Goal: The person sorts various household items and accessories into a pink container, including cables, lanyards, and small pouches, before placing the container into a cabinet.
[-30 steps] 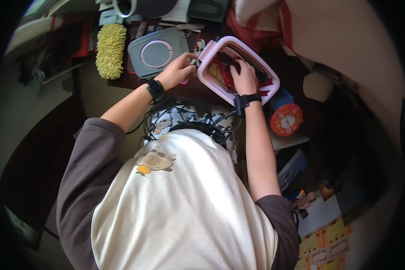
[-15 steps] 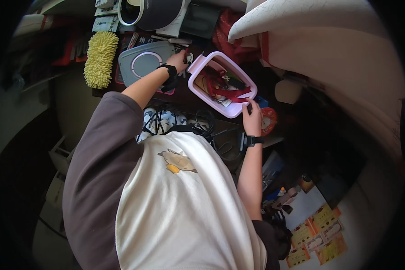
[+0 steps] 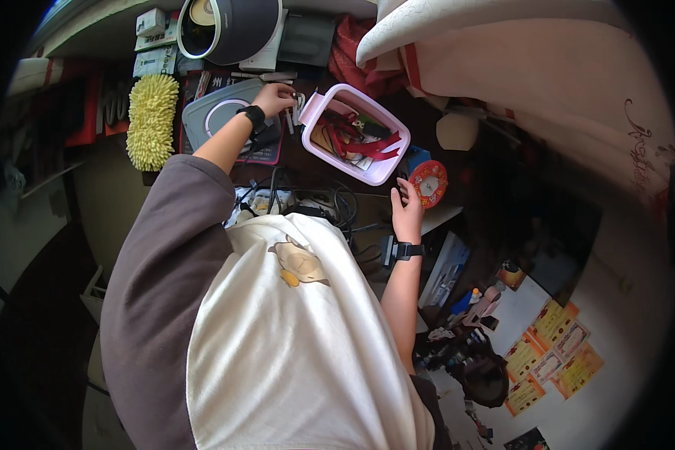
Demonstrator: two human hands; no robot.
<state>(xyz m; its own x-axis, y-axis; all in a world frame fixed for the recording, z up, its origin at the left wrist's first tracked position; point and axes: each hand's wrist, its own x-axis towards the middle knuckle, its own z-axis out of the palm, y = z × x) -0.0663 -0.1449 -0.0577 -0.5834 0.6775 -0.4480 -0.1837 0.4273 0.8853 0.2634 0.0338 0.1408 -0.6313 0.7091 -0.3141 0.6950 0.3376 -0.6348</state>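
A lilac plastic bin [image 3: 392, 174] stands on the dark desk, with red ribbon [image 3: 382, 148] and other small items inside. To its left, my left hand [image 3: 273, 98] reaches over the grey lid [image 3: 202, 112], fingers bent together by some small white objects [image 3: 298, 105]. Whatever those fingertips pinch is too small to make out. My right hand [image 3: 406, 212] is just off the bin's near right corner, beside a round red tin [image 3: 430, 184]. Its fingers are apart and hold nothing.
A yellow chenille duster [image 3: 152, 122] lies at the left. Behind it are small boxes [image 3: 154, 61] and a dark cylindrical bin [image 3: 244, 34]. Black cables [image 3: 343, 204] hang at the desk's near edge. A pale curtain [image 3: 502, 90] drapes on the right.
My right hand has left the bin's rim and drawn back toward me, opening. My left hand has shifted a little leftward, away from the bin. The whole view has turned slightly.
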